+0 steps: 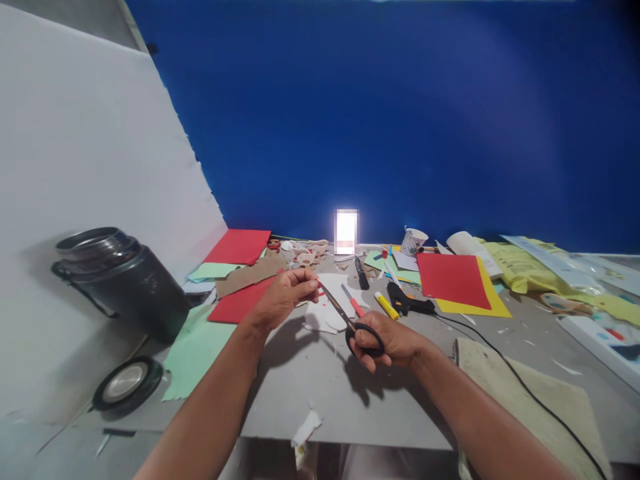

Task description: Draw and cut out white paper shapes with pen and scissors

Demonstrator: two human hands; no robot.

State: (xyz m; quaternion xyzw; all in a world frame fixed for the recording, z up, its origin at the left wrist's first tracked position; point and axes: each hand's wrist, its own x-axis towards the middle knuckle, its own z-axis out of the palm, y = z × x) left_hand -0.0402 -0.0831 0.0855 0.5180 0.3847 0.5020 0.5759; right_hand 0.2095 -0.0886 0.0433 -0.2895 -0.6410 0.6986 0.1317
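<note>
My right hand point(383, 339) grips black-handled scissors point(341, 310), fingers through the loops, blades pointing up and left. The blade tips reach the fingertips of my left hand point(293, 292). That hand is closed in a pinch; a tiny reddish bit shows at its fingertips, too small to make out. Beneath both hands lies a cut piece of white paper point(325, 319) with small red marks. Just beyond the scissors are a red-handled tool point(356, 305), a black marker point(361, 274) and a yellow glue stick point(387, 306).
A black glue gun point(407, 301) trails its cord on the right, past a beige cloth point(525, 393). Red sheets point(453, 281) lie behind it. At left stand a dark flask point(125, 283) and its lid point(127, 385) beside green paper point(197, 350). A patterned cup point(414, 241) is at the back.
</note>
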